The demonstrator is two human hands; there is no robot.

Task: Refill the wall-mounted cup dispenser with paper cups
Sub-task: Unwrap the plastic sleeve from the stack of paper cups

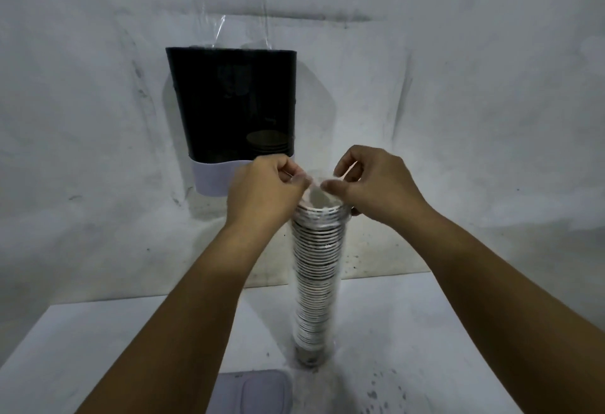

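Head view
Left hand: the left hand (262, 184) is curled closed, thumb and fingertips pinching the clear plastic wrap (312, 184) at the mouth of the cup stack.
Right hand: the right hand (370, 181) is closed the same way, pinching the opposite edge of the wrap, just beside the left hand; the two pinches sit a little apart, with the wrap's opening between them.
Cup stack: a tall sleeve of nested paper cups (316, 279) stands upright directly below the two pinches, its top rim just under the fingertips and its foot resting on the table (98, 341). The wrap runs down its sides; how far it has been opened cannot be told.
Cup dispenser: the wall-mounted dispenser (234, 105), with a dark see-through body and a white base band (212, 179), hangs on the wall (458, 86) beyond the grip and up to its left; the left hand overlaps the band's right end in this view. A few cups (268, 145) show dimly low inside the body, just above the left hand.
Loose plastic: a clear plastic piece (235, 17) rises from the dispenser's top, well above both hands.
Grey object: a flat grey object (252, 390) lies on the table near the bottom edge, well below the grip, between the forearms; what it is cannot be told.
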